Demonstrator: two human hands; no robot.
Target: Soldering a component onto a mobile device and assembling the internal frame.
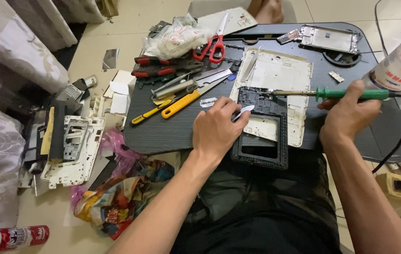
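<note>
Lying half over the near edge of the black lap table (163,127), the black tablet frame (261,136) could slide off if nudged. Left hand (217,129) pins its left side, fingers closed on a small white pick (243,112). Right hand (348,115), off to the frame's right, grips the green soldering iron (346,93) — hot tip hovers at the frame's top, may scorch plastic or fingers. Cord (400,141) could snag.

A black lap table (163,131) is carrying red-handled scissors (215,44), a yellow-handled utility knife (181,104), a white tablet back cover (280,80) and a black frame (262,157) at its near edge; a metal phone frame (330,37) is lying far right.
</note>
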